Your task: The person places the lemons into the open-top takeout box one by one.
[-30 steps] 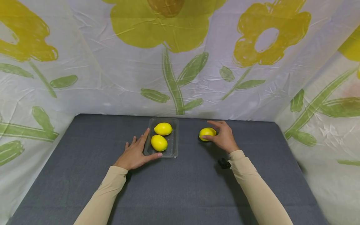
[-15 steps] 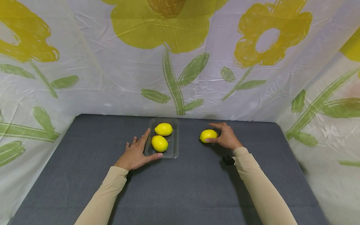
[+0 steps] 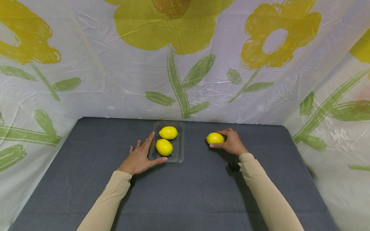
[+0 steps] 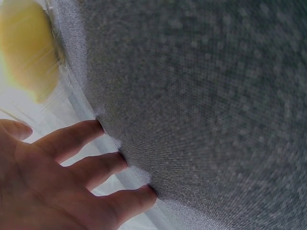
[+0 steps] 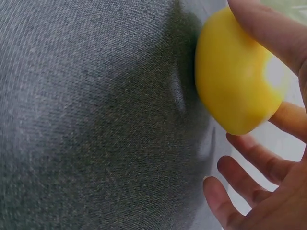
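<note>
Two yellow lemons [image 3: 168, 132] lie one behind the other in a clear plastic tray [image 3: 180, 141]. My left hand [image 3: 139, 160] is at the tray's left side, fingers spread and the thumb reaching along its near edge. In the left wrist view three fingertips press down on the dark cloth beside the tray. To the right of the tray, my right hand [image 3: 232, 143] holds a third lemon [image 3: 215, 138] between thumb and index finger. The right wrist view shows this lemon [image 5: 237, 72] close against the cloth, the other fingers loosely bent below it.
A dark grey cloth [image 3: 179, 195] covers the table. White curtain walls [image 3: 124, 86] with printed yellow flowers stand right behind its back edge and along both sides. A small black device [image 3: 233, 166] sits at my right wrist.
My right hand has shifted slightly rightward, and its index finger has come down onto the lemon, closing the earlier gap. The left hand and the tray stay in place.
</note>
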`<state>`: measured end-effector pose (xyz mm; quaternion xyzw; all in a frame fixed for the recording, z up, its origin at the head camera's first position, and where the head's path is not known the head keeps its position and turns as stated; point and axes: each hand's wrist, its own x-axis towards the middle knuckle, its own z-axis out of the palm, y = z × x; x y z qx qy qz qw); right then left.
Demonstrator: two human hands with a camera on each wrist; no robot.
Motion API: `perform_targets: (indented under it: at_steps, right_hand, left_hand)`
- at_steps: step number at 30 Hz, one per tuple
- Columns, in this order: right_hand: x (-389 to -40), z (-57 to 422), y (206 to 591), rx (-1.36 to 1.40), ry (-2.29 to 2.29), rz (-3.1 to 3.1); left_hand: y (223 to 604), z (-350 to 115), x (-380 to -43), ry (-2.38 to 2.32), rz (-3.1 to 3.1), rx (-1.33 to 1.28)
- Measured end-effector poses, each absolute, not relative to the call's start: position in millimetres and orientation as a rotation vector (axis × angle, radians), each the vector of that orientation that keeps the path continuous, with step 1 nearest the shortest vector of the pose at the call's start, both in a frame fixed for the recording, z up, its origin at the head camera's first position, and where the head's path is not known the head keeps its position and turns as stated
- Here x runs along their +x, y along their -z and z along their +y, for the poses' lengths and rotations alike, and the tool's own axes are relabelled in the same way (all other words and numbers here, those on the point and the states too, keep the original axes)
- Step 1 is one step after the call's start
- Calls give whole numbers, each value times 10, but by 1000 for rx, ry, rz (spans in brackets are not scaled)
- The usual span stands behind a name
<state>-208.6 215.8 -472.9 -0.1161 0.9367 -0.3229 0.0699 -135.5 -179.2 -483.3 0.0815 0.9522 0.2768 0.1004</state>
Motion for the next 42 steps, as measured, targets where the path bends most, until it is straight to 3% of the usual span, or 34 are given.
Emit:
perform_targets:
  at_steps: [18, 32, 42]
  right_hand:
    - [-1952, 2038, 4731, -317, 1157, 2835]
    - [-1876, 1307, 4485, -474, 1364, 2745]
    - [-1888, 813, 4528, -476, 1470, 2693]
  left_hand:
    - [4862, -1798, -1360, -820, 2821, 240]
    - [4855, -1791, -1370, -806, 2819, 234]
    - [4844, -1782, -1377, -779, 2814, 230]
